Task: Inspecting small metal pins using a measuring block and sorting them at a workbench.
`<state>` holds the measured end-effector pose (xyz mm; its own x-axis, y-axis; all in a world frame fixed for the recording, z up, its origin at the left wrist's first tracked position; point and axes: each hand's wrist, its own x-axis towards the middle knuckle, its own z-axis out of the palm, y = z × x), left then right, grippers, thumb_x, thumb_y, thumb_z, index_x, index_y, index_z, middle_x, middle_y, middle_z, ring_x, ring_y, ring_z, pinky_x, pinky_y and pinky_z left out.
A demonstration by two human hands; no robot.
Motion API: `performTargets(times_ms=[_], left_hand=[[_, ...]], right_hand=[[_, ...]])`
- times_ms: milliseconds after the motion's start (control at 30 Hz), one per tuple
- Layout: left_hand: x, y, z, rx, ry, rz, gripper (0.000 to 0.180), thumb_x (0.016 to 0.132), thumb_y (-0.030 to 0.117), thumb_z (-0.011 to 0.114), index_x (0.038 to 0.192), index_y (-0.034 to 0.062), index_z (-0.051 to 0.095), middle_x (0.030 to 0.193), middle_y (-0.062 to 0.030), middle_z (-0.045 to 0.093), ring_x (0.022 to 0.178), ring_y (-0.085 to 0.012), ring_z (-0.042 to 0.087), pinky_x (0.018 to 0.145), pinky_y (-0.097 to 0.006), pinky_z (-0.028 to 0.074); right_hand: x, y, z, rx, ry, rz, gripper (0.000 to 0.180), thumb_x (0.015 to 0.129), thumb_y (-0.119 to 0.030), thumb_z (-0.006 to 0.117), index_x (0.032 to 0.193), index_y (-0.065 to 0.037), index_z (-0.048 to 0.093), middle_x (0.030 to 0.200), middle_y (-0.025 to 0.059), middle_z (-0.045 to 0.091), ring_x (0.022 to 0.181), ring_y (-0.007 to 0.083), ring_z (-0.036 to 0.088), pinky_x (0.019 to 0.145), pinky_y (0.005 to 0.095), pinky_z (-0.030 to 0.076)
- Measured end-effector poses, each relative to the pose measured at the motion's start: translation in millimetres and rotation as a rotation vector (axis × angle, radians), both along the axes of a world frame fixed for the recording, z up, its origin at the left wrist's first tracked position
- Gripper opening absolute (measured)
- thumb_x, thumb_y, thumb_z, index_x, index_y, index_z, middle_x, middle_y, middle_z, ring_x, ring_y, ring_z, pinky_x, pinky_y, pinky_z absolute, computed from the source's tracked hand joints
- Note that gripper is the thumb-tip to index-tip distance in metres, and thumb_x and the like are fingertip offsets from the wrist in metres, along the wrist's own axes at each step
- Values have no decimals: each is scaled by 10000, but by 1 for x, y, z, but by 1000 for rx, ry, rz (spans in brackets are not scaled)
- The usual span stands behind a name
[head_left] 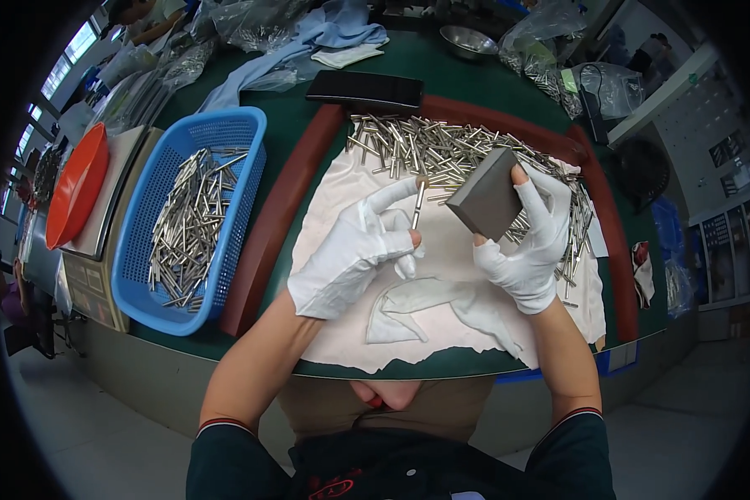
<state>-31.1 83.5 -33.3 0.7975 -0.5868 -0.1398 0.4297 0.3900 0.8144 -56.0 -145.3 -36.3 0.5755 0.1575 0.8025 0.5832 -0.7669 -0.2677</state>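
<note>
- Gloves on both: left hand (354, 254) pinching thin steel pin (417, 204) at frame centre; likely light, stiff, slippery, best held mid-shaft.
- Right hand (532, 237) clasping grey block (485, 200), centre right.
- Farther up, pin heap (442, 150); blue basket (250, 133) at left.

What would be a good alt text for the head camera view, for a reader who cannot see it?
Two white-gloved hands work over a white cloth: the left hand pinches a thin metal rod, the right hand holds a grey block. A pile of metal rods lies behind, a blue basket of rods to the left.
</note>
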Motion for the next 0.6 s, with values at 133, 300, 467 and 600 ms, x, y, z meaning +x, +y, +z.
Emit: performTargets(times_ms=[133,300,467,600], left_hand=[[-3,-2,4,9,11,0,725,811,24,712,1448,30,369,726,-22,585,552,-117,587,519,-227,469],[-4,-2,4,48,-9,-23,720,810,18,709,1444,14,368,736,-10,590,562,-110,596,530,-223,473],[-3,1,6,52,-30,-50,708,826,13,681,1446,-19,341,752,-34,603,586,-108,600,551,-226,485],[-1,2,0,54,-42,-74,684,839,12,654,1442,-41,337,773,-63,620,599,-113,603,580,-229,500]], right_hand=[[0,2,0,-20,7,33,737,642,-145,728,1337,-19,519,1210,165,497,1056,277,560,877,345,490],[3,7,-3,5,-6,66,825,563,-173,763,1344,-68,519,1205,163,496,993,295,511,842,395,449],[4,9,-3,-15,1,112,831,565,-184,775,1348,-77,520,1207,159,508,1006,302,505,841,396,441],[2,11,-2,-71,34,81,828,571,-184,778,1351,-83,519,1215,158,511,1020,306,502,850,401,438]])
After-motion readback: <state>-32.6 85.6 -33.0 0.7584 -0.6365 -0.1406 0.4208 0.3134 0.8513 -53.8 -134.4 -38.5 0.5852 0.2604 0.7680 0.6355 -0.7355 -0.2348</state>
